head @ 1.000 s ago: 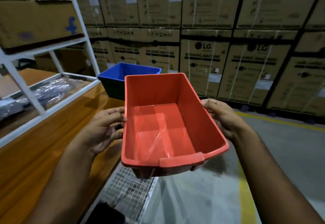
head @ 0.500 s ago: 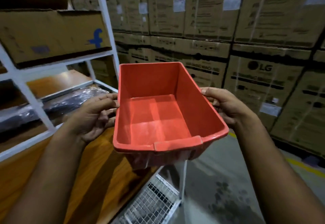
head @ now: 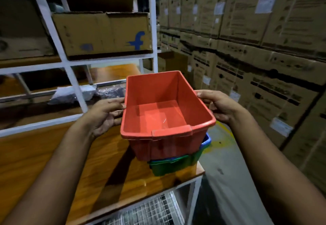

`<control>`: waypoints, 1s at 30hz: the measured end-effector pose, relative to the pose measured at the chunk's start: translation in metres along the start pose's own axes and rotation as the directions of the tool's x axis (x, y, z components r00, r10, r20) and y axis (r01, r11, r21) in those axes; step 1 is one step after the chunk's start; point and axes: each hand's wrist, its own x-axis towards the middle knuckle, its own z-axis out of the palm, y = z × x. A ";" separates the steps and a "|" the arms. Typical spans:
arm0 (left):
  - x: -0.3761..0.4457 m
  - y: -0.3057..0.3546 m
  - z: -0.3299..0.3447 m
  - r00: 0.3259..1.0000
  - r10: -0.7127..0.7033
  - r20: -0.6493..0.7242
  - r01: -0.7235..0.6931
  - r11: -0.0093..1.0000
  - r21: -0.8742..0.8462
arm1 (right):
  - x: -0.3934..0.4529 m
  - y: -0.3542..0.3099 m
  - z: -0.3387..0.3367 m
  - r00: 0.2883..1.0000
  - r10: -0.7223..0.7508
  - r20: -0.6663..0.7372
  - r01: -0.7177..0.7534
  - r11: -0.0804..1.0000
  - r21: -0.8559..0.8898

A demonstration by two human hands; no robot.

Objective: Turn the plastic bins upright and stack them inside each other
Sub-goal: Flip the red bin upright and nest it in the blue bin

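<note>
An upright red plastic bin (head: 158, 117) is held between both hands, open side up and empty. My left hand (head: 104, 115) grips its left rim and my right hand (head: 218, 106) grips its right rim. The red bin sits partly down inside a blue bin (head: 205, 141), of which only the rim shows. The blue bin is nested in a green bin (head: 174, 165) that stands on the wooden table (head: 53, 163) near its right corner.
A white metal shelf frame (head: 74, 81) stands on the table behind, holding a cardboard box (head: 105, 34) and plastic-wrapped bundles (head: 74, 93). Stacked cartons (head: 255, 48) wall off the right side. A wire mesh shelf (head: 150, 212) lies under the table.
The red bin has been carried right and lowered into the blue and green bins at the table corner. The view has swung with it, and both hands keep their grip on the rims.
</note>
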 end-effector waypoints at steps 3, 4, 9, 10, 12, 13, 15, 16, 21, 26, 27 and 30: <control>0.007 -0.005 0.009 0.997 0.019 -0.076 -0.022 0.999 -0.037 | 0.015 0.004 -0.009 0.999 -0.002 0.046 0.001 1.000 0.017; 0.010 -0.006 0.012 0.995 0.025 -0.098 -0.029 0.999 -0.040 | 0.020 0.003 -0.011 0.999 -0.003 0.043 0.002 1.000 0.022; 0.020 -0.009 0.029 0.992 0.006 -0.126 -0.009 1.000 -0.022 | 0.026 -0.006 -0.016 0.998 -0.023 0.060 0.016 0.993 0.118; 0.020 -0.012 0.031 0.992 0.000 -0.125 -0.004 1.000 -0.024 | 0.027 -0.006 -0.017 0.999 -0.020 0.049 0.014 0.992 0.127; 0.022 -0.021 0.034 0.992 -0.011 -0.123 0.009 1.000 -0.021 | 0.034 -0.001 -0.023 0.998 0.014 0.061 -0.019 0.996 0.091; 0.022 -0.025 0.035 0.991 -0.022 -0.132 0.020 1.000 -0.015 | 0.039 0.003 -0.028 0.998 0.033 0.060 -0.035 0.999 0.039; 0.023 -0.036 0.036 0.985 -0.050 -0.167 0.054 0.998 0.019 | 0.049 0.015 -0.035 0.997 0.063 0.038 -0.061 0.996 -0.060; 0.024 -0.042 0.037 0.981 -0.067 -0.182 0.075 0.997 0.038 | 0.052 0.020 -0.038 0.997 0.074 0.024 -0.072 0.994 -0.082; 0.024 -0.069 0.036 0.961 -0.139 -0.240 0.155 0.986 0.053 | 0.058 0.041 -0.043 0.994 0.108 0.017 -0.103 0.977 -0.187; 0.027 -0.085 0.030 0.938 -0.152 -0.313 0.180 0.982 0.060 | 0.057 0.051 -0.046 0.996 0.087 -0.002 -0.082 0.931 -0.356; 0.026 -0.087 0.030 0.936 -0.149 -0.320 0.184 0.979 0.083 | 0.056 0.051 -0.045 0.997 0.074 -0.009 -0.071 0.918 -0.390; 0.024 -0.091 0.028 0.928 -0.129 -0.349 0.191 0.970 0.150 | 0.053 0.054 -0.040 0.997 0.035 -0.069 -0.064 0.874 -0.482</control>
